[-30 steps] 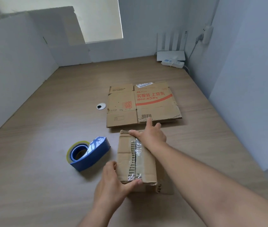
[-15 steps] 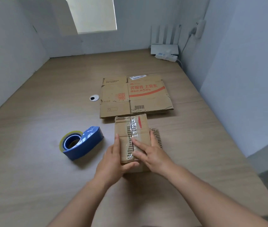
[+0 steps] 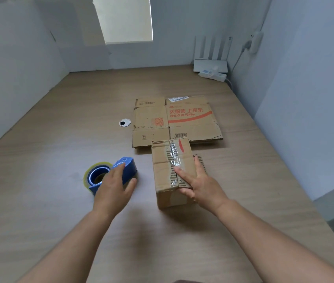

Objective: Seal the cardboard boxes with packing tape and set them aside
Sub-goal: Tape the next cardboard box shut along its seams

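The open left hand [image 3: 113,187] lies on the blue tape holder [image 3: 111,174], left of the small box [image 3: 172,172], whose taped seam runs away from the person under the flat right hand [image 3: 199,185].

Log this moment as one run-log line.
left hand: on tape dispenser | right hand: flat on box | flattened cartons: behind

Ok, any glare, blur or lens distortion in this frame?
Head view: glare on the clear tape strip along the small brown cardboard box; the left hand looks slightly motion-blurred over the blue tape dispenser; wide-angle bending at the wall edges; soft, even daylight.
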The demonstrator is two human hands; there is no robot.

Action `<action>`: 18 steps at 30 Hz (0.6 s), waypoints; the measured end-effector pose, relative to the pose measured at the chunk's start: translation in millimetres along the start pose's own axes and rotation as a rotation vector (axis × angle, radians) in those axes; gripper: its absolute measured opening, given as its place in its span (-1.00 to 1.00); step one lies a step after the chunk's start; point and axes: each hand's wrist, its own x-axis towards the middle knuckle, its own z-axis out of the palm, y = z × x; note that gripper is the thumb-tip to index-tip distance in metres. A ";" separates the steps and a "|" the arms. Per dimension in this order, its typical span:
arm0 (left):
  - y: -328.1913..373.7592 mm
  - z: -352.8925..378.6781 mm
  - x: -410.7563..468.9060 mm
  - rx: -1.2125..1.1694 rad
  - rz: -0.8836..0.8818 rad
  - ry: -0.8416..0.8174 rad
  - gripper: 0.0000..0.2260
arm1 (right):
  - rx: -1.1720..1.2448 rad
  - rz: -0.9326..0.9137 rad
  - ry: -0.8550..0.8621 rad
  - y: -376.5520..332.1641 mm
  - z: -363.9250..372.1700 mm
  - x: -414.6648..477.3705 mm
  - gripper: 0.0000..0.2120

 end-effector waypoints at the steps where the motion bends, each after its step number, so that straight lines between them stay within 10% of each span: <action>1: -6.6 1.7 4.9 0.044 -0.019 0.004 -0.46 | -0.012 -0.001 0.004 -0.4 0.6 0.0 -0.35; 18: -42.3 14.7 76.5 0.327 -0.348 -0.203 -0.66 | -0.022 0.073 -0.010 -6.6 -1.8 0.8 -0.27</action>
